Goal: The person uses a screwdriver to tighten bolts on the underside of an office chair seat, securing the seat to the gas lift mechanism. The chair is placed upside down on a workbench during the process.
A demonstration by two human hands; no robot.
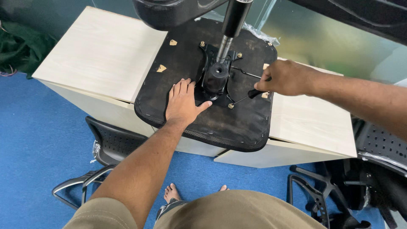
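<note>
Right hand (286, 77), centre right of frame: fingers closed round the black handle of a slim screwdriver (248, 96), shaft angled down-left, tip at a brass-coloured bolt (230, 105) on the lower right corner of the black metal mounting plate (215, 80). Left hand (183, 103), centre: open, fingers spread, palm pressed flat, holding nothing, touching the plate's left edge. Under both: upturned square black chair seat base (212, 123), fabric stapled round the rim, centre of frame, resting across two pale wood-grain cabinets (101, 55), lower edge overhanging. Judged stiff and fairly heavy, the fabric rim soft; best held flat-palmed on the panel or gripped by the edges. Screwdriver light, rigid, liable to slip off the bolt head. Grey gas-lift column (231, 25) rising from the plate toward the top centre. Surroundings: blue carpet floor (38, 144), black chair backrest (114, 142) lower left, black chair parts (339, 195) lower right, green cloth (19, 46) upper left.
</note>
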